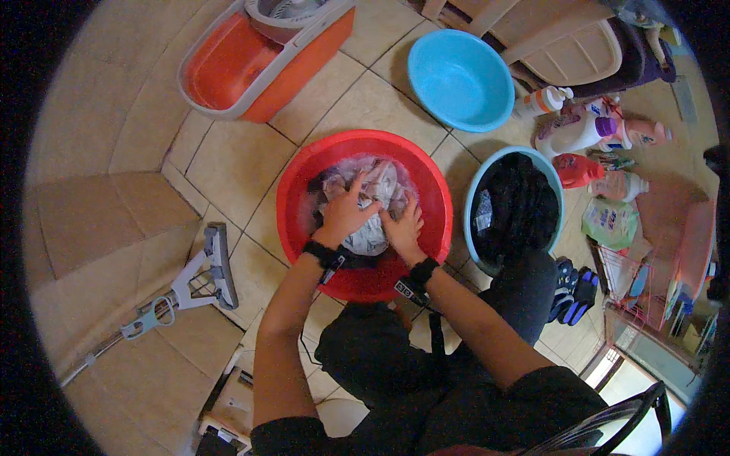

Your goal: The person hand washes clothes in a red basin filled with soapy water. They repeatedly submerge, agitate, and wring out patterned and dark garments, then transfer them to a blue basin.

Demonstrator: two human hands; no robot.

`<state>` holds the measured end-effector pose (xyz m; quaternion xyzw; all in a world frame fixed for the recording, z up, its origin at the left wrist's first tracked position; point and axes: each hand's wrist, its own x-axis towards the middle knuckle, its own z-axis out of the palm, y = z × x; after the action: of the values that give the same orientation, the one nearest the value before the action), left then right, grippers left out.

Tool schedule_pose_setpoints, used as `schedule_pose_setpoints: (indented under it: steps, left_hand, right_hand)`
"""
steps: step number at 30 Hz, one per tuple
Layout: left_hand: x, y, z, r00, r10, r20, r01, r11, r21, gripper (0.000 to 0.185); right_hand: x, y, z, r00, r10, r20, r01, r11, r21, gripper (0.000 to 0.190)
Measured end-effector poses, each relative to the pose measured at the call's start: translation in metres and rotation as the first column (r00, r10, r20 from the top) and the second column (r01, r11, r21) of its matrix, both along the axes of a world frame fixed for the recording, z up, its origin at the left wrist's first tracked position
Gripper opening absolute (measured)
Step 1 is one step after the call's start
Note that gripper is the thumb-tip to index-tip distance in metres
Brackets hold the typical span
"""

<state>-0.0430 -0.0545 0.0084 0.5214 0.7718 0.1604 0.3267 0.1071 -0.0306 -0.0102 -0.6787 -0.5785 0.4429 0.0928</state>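
Observation:
A red plastic basin [365,288] stands on the tiled floor in front of me, with water and some suds inside. In it lies a crumpled, wet, whitish patterned cloth [368,236], with darker fabric [365,261] partly showing beneath. My left hand [345,215] rests palm down on the cloth's left side, thumb and fingers spread. On the right side, my right hand [404,229] touches the same cloth, its thumb apart from slightly bent fingers. Neither hand visibly pinches a fold. Both wrists wear black straps with small tags.
A light-blue basin [469,228] of dark clothes stands close on the right, and a blue basin [456,85] lies beyond. An orange mop bucket [302,68] is at the upper left. A mop [219,268] leans left. Detergent bottles [570,134] and slippers [573,290] line the right.

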Motion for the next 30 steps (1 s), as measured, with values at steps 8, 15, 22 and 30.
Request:
schedule_pose_setpoints:
  steps: [8,15,22,30]
  left_hand:
    - [0.008,0.015,-0.049,0.897,-0.417,-0.146,0.411,0.909,-0.072,0.058]
    - [0.000,0.054,-0.086,0.955,-0.295,-0.020,0.295,0.955,-0.011,0.055]
    - [-0.016,0.081,-0.092,0.992,0.016,0.122,0.002,0.989,-0.149,0.061]
    - [-0.011,-0.037,0.005,0.983,-0.122,-0.137,0.150,0.965,0.214,0.045]
  right_hand:
    - [0.000,-0.013,-0.060,0.990,0.102,0.093,-0.089,0.987,-0.137,0.068]
    - [-0.021,0.024,-0.065,0.904,0.222,0.366,-0.176,0.972,-0.155,0.054]
    - [-0.031,0.067,-0.045,0.983,0.122,0.140,-0.114,0.992,-0.061,0.051]
    - [-0.005,-0.044,-0.008,0.909,0.416,-0.035,-0.385,0.867,0.317,0.064]
